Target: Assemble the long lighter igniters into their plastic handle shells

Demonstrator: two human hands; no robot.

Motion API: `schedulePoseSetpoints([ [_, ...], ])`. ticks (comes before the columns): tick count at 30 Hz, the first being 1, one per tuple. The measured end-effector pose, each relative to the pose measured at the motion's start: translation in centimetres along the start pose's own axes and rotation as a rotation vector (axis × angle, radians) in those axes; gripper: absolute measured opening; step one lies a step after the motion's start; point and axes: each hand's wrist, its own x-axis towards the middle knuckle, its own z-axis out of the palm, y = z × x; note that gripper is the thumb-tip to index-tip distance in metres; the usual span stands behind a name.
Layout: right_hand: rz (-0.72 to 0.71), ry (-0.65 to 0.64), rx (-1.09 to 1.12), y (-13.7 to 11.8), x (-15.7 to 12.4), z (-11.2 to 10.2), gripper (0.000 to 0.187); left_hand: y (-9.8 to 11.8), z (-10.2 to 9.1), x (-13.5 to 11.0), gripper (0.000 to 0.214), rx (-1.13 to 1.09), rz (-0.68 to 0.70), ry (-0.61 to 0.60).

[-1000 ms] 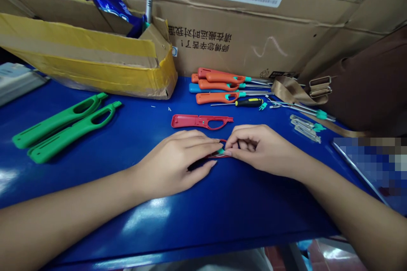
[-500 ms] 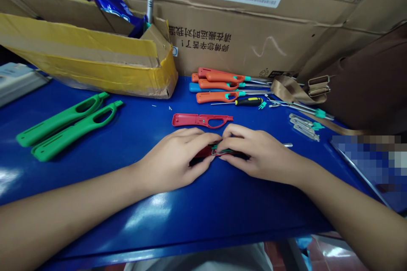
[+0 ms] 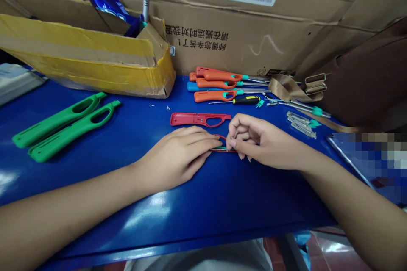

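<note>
My left hand (image 3: 178, 154) lies closed over a red lighter casing half (image 3: 224, 151) on the table, its fingers covering most of the handle. Thin pale wires and a green part show inside the casing just beyond my fingertips. Over the casing's right end, my right hand (image 3: 263, 139) is raised a little with thumb and forefinger pinched together. Whatever is in that pinch is too small or hidden to make out. Just behind both hands rests another red casing half (image 3: 193, 119), its hollow side up.
Two green casings (image 3: 73, 131) lie at the left. Behind stand a yellow-taped box (image 3: 127, 76) and a big carton (image 3: 197, 4). Several orange lighters (image 3: 216, 95), a screwdriver (image 3: 246, 100), metal lighter tubes (image 3: 305, 108) and clear parts (image 3: 299, 125) lie at the back right on the blue table (image 3: 178, 220).
My right hand has drawn back to the right and lifted slightly off the casing, its fingers now pinched. My left hand stays on the casing. The view has shifted a little.
</note>
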Motion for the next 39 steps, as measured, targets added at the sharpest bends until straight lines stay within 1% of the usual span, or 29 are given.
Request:
schedulePoseSetpoints([
  [4, -0.02, -0.018, -0.044, 0.41, -0.05, -0.17, 0.011, -0.11, 0.11, -0.14, 0.028, 0.012, 0.025, 0.022],
  [8, -0.052, -0.044, -0.112, 0.21, -0.12, -0.12, 0.014, 0.03, 0.04, -0.05, 0.028, -0.03, -0.01, 0.023],
  [12, -0.06, -0.041, -0.222, -0.07, -0.19, -0.05, 0.013, 0.19, -0.04, 0.03, 0.027, -0.055, -0.043, 0.026],
  [14, -0.081, -0.044, -0.266, -0.07, -0.19, 0.01, 0.017, 0.2, -0.05, 0.01, 0.025, -0.056, -0.056, 0.031],
  [16, -0.103, -0.027, -0.302, -0.02, -0.11, 0.08, 0.019, 0.17, -0.03, -0.04, 0.023, -0.055, -0.048, 0.035],
  [21, -0.152, 0.082, -0.4, -0.1, 0.17, 0.13, 0.012, 0.12, -0.01, -0.08, 0.025, -0.053, -0.025, 0.046],
  [25, -0.197, 0.103, -0.466, -0.22, 0.11, 0.05, 0.011, 0.15, 0.0, -0.06, 0.026, -0.051, -0.034, 0.054],
  [27, -0.194, 0.103, -0.478, -0.18, 0.08, 0.0, 0.012, 0.16, 0.02, -0.08, 0.024, -0.051, -0.033, 0.049],
  [33, -0.123, 0.099, -0.44, -0.12, 0.18, -0.01, 0.011, 0.11, 0.07, -0.05, 0.017, -0.051, -0.03, 0.046],
  [35, -0.132, 0.097, -0.451, -0.23, 0.08, -0.06, 0.011, 0.08, 0.07, -0.03, 0.018, -0.064, -0.037, 0.046],
  [39, -0.197, 0.096, -0.464, -0.45, -0.3, -0.29, 0.01, 0.1, 0.04, -0.04, 0.021, -0.103, -0.043, 0.054],
])
